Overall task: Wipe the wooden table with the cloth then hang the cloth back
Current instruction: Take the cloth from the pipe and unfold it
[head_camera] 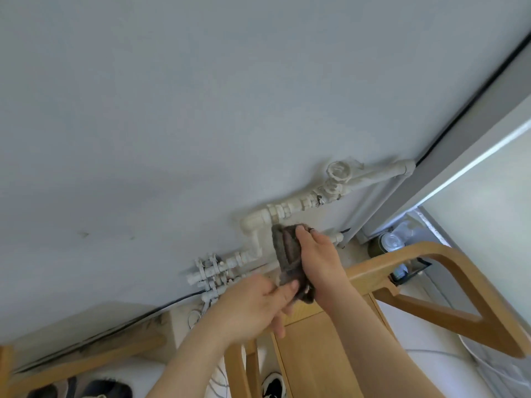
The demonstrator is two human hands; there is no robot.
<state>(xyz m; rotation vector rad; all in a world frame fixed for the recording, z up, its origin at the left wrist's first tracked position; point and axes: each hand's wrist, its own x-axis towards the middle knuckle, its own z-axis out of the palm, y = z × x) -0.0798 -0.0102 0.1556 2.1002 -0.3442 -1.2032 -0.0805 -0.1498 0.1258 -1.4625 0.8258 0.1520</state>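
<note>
- I saw the dark cloth (288,259) draped at the white wall pipe (260,222), above the wooden chair (431,285).
- My right hand (320,259) gripped its upper part; my left hand (253,307) pinched its lower end.
- Valve fittings (211,272) crowded just left; shoes (86,387) lay on the floor.

Two bare forearms, no sleeves in view, left hand (253,305) and right hand (319,259) without gloves, no watch or bracelet, a small dark ring (311,230) on a right finger

Two hands: left hand (253,305), right hand (319,259). One dark cloth (288,254). One wooden chair (431,282), one round valve handle (339,170).
</note>
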